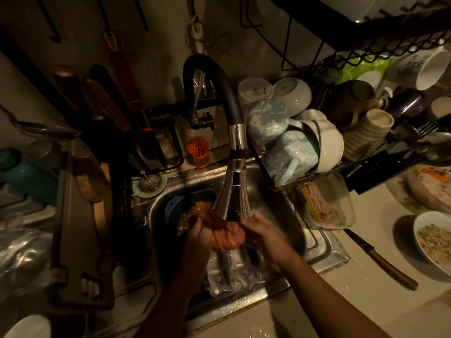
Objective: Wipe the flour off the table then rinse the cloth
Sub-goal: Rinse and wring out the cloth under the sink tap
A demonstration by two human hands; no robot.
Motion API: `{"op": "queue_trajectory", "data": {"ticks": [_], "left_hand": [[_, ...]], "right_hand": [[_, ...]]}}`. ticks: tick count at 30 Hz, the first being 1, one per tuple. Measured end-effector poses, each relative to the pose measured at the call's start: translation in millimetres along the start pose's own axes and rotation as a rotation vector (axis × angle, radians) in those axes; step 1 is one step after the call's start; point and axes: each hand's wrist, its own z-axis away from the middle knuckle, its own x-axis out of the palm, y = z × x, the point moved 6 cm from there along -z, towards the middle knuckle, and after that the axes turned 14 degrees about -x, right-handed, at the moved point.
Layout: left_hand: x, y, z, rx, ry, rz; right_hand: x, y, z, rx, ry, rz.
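Left hand, right hand grip cloth beneath faucet; dish rack beside.

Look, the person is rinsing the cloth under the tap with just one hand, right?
Not one hand. The head view shows both the left hand and the right hand holding the cloth under the tap, over the sink.

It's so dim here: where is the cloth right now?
Head view, centre: the cloth is bunched between the left hand and right hand, directly under the faucet head, over the sink.
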Motion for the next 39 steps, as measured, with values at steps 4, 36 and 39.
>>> {"op": "queue_trajectory", "data": {"ticks": [4,36,39], "left_hand": [[19.8,4.2,0.1,-0.116,-0.144,0.137],[34.1,49.7,49.4,0.457,0.041,-0.793],[44.0,38.2,55.5,0.488,0.000,-0.730]], "right_hand": [[-1.8,-6.2,2.2,-0.095,-0.142,0.279],[6.9,-20.9,-10.7,-0.222,-0.115,0.170],[6.6,-25.3,-7.7,-0.226,-0.102,0.140]]}}
